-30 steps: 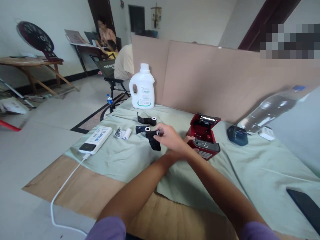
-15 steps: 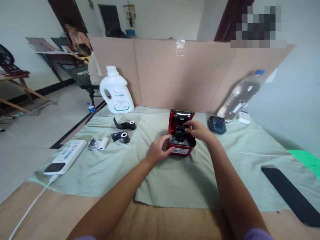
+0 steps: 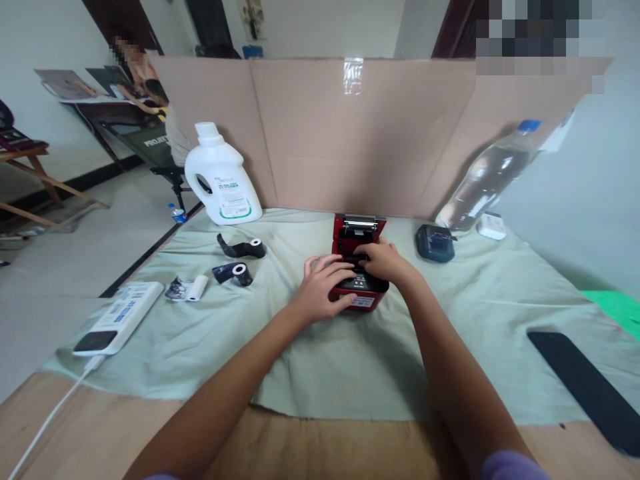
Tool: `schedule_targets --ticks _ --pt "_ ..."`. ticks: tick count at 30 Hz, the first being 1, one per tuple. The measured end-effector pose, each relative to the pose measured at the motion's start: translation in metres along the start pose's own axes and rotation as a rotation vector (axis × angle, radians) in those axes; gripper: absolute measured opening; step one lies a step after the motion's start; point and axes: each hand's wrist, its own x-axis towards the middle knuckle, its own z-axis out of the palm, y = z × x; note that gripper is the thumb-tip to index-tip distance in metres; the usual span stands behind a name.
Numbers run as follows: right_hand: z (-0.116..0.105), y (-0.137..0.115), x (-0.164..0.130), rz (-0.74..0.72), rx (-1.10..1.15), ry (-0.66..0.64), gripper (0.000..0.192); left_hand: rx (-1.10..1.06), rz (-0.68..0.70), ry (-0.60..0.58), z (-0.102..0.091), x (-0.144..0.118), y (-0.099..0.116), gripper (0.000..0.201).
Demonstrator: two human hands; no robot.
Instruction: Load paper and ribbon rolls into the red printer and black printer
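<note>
A small red printer (image 3: 358, 231) stands on the green cloth (image 3: 325, 360) with its lid up. My left hand (image 3: 323, 285) grips its left side, fingers laid over the top. My right hand (image 3: 384, 260) is curled over the open compartment, pressing a black roll down inside; my fingers mostly hide the roll. Two more black rolls (image 3: 243, 248) (image 3: 234, 273) lie to the left of the printer, and a small white paper roll (image 3: 193, 288) lies further left.
A white detergent jug (image 3: 220, 180) and a leaning water bottle (image 3: 487, 180) stand against the cardboard screen (image 3: 350, 133). A dark blue device (image 3: 435, 242), a white adapter (image 3: 491, 225), a black phone (image 3: 585, 387) and a white power bank (image 3: 120, 319) lie about. People sit far left.
My right hand carried a black roll from the left of the cloth to the printer and set it in the compartment. My left hand moved from the printer's front onto its top.
</note>
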Motion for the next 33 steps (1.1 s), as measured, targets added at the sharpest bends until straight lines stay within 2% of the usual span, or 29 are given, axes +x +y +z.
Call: schedule_targets --ticks 2,5,9,11,14,16,19,22,25,27,30,33 --pt "0.0 -0.001 0.0 -0.005 0.006 0.001 0.039 -0.024 -0.028 -0.048 -0.006 0.007 0.003 0.031" --pt "-0.003 0.001 -0.002 -0.008 0.05 0.02 0.04 -0.042 -0.074 -0.054 -0.011 0.013 0.006 0.025" --pt "-0.017 0.019 -0.007 -0.032 0.31 0.009 0.026 -0.026 -0.087 -0.008 -0.011 0.016 0.008 0.021" --pt "-0.024 0.029 -0.007 0.049 0.435 0.144 0.021 0.005 -0.064 0.008 -0.012 0.015 0.011 0.022" --pt "-0.024 0.038 0.0 0.162 0.614 0.513 0.03 0.067 -0.016 0.003 -0.015 0.015 0.015 0.024" --pt "-0.018 0.038 0.007 0.129 0.828 0.6 0.04 0.103 0.011 -0.008 -0.017 0.015 0.017 0.027" --pt "-0.004 0.036 0.011 0.133 1.073 0.586 0.043 0.137 0.044 -0.02 -0.02 0.015 0.018 0.028" --pt "0.014 0.04 0.0 0.177 1.129 0.536 0.04 0.164 0.089 -0.021 -0.023 0.015 0.019 0.028" --pt "0.037 0.047 -0.016 0.167 1.193 0.413 0.07 0.183 0.125 -0.028 -0.025 0.016 0.024 0.029" --pt "0.052 0.048 -0.023 0.149 1.305 0.343 0.081 0.172 0.122 -0.026 -0.026 0.017 0.026 0.03" --pt "0.065 0.046 -0.025 0.097 1.422 0.303 0.08 0.115 0.047 0.035 -0.026 0.017 0.022 0.03" --pt "0.071 0.043 -0.021 0.052 1.442 0.315 0.078 0.04 -0.089 0.112 -0.022 0.016 0.006 0.03"
